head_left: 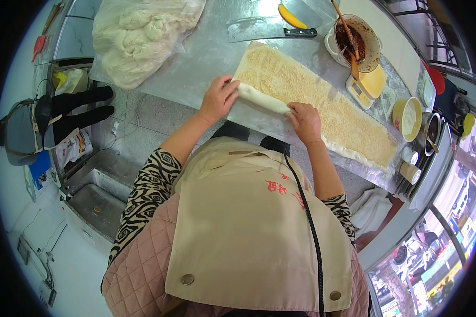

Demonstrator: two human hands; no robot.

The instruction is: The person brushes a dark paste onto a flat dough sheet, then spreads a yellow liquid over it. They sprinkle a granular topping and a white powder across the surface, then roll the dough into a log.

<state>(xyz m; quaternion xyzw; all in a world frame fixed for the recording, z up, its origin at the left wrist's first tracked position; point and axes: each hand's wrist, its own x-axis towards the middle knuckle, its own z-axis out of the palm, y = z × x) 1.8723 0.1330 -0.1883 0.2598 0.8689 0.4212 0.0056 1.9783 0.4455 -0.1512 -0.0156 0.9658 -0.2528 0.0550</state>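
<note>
A long dough sheet, spread with a pale crumbly layer, lies slantwise across the metal table. Its near edge at the left end is turned over into a smooth white dough roll. My left hand has its fingers curled on the roll's left end. At the right end of the rolled stretch, my right hand pinches the dough edge between thumb and fingers. To the right of that hand, the near edge shows a thinner white fold. The undersides of both hands' grips are hidden.
A big bagged dough mass sits at the left. Beyond the sheet lie a cleaver and a yellow curved object. Rightward stand a pot of dark red paste, a yellow scale and a bowl of white powder.
</note>
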